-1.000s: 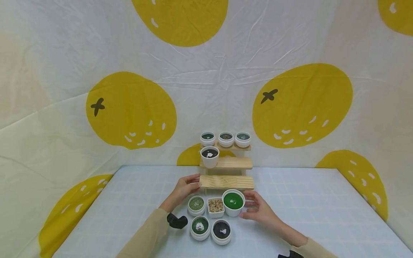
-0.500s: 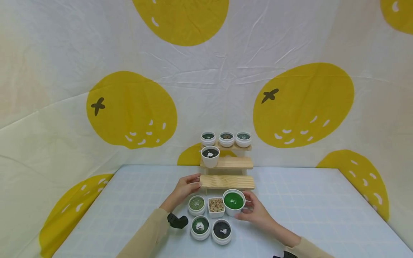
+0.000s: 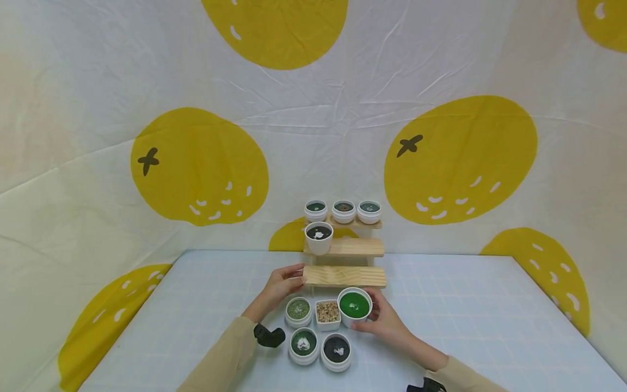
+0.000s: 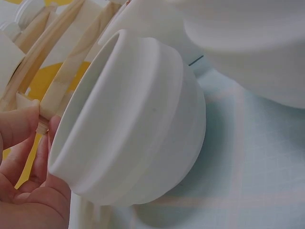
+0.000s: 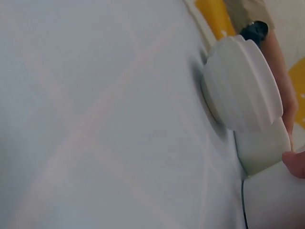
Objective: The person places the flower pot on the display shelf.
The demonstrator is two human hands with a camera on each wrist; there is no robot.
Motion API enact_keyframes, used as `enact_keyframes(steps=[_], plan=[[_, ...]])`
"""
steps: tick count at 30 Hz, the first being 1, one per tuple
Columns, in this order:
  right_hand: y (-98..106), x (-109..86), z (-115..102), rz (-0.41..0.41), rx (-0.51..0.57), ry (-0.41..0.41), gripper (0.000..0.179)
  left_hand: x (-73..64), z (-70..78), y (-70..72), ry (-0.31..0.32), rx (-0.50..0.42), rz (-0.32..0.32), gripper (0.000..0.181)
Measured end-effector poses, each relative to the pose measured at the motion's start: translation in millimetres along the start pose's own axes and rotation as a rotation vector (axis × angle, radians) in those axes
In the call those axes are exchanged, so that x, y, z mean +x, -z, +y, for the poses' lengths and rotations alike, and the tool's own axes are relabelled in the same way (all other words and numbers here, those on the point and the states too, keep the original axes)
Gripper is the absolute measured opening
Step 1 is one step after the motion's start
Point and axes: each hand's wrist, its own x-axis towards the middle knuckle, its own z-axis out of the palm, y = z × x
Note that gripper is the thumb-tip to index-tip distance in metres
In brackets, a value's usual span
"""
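Note:
My left hand pinches the left end of the lowest step of a wooden tiered stand, thumb on one side and fingers on the other; the left wrist view shows the wood between them. On the right, my right hand grips the side of a white cup with green contents, which stands upright in front of the stand. In the right wrist view only a thumb tip shows against the cup. Beside the cup is a square white dish of chopped tan bits.
A white bowl with a green filling sits left of the dish. Nearer are a dark green-filled bowl and a black-filled one. The stand's middle step bears a black-filled cup; three small bowls line its top step.
My right hand has moved left and closed around the cup, its thumb now across the cup's near side. The cup and my left hand have stayed in place.

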Motion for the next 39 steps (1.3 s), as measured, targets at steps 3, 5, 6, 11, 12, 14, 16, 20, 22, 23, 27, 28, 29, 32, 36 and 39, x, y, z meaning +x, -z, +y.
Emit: enact_keyframes(steps=[3, 5, 6, 11, 12, 14, 16, 20, 22, 23, 27, 28, 29, 32, 36, 39], plan=[[-1.3, 0.8, -0.3, 0.008, -0.011, -0.006, 0.077, -0.6, -0.4, 0.4, -0.003, 0.01, -0.008, 0.047], [-1.7, 1.5, -0.7, 0.013, -0.017, -0.015, 0.077, -0.5, -0.6, 0.7, 0.003, 0.011, -0.009, 0.047], [-2.0, 1.6, -0.6, 0.013, -0.018, -0.014, 0.078, -0.6, -0.5, 0.7, 0.006, 0.011, -0.009, 0.047], [-3.6, 2.7, 0.2, 0.028, -0.031, -0.036, 0.078, 0.0, 0.0, 0.5, 0.01, 0.018, -0.005, 0.047], [-4.0, 2.8, 0.5, 0.031, -0.035, -0.039, 0.078, 0.3, -0.1, 0.3, 0.01, 0.018, -0.003, 0.047], [-4.8, 2.9, 0.2, 0.041, -0.037, -0.047, 0.078, 0.9, -0.2, 0.1, 0.011, 0.019, 0.002, 0.047], [-4.8, 3.2, 0.5, 0.042, -0.033, -0.053, 0.077, 1.5, -0.7, 0.1, 0.011, 0.019, 0.006, 0.046], [-4.0, 3.5, 0.3, 0.045, -0.029, -0.062, 0.076, 1.9, -1.5, -0.2, 0.001, 0.023, 0.009, 0.045], [-3.3, 3.5, 0.3, 0.046, -0.031, -0.067, 0.075, 1.8, -1.6, -0.5, 0.005, 0.025, 0.013, 0.045], [-3.1, 3.2, 0.0, 0.049, -0.037, -0.069, 0.075, 1.7, -1.2, -0.7, 0.008, 0.023, 0.016, 0.045], [-1.7, 2.3, -0.5, 0.059, -0.054, -0.078, 0.075, 0.7, 0.1, -1.1, 0.017, 0.017, 0.02, 0.045], [-1.4, 2.1, -0.6, 0.06, -0.057, -0.082, 0.075, 0.0, 0.4, -1.0, 0.01, 0.02, 0.017, 0.045], [-1.1, 1.9, -0.8, 0.063, -0.061, -0.085, 0.075, -0.6, 0.7, -1.0, 0.011, 0.019, 0.017, 0.045], [-0.4, 0.8, -2.3, 0.077, -0.063, -0.099, 0.075, -2.0, 1.6, -0.9, 0.011, 0.025, 0.015, 0.045], [0.4, -0.8, -5.0, 0.109, -0.066, -0.118, 0.075, -2.0, 1.6, -1.0, 0.011, 0.024, 0.016, 0.045], [1.7, -2.1, -5.6, 0.125, -0.061, -0.123, 0.074, -1.9, 1.5, -0.8, 0.008, 0.02, 0.015, 0.045]])
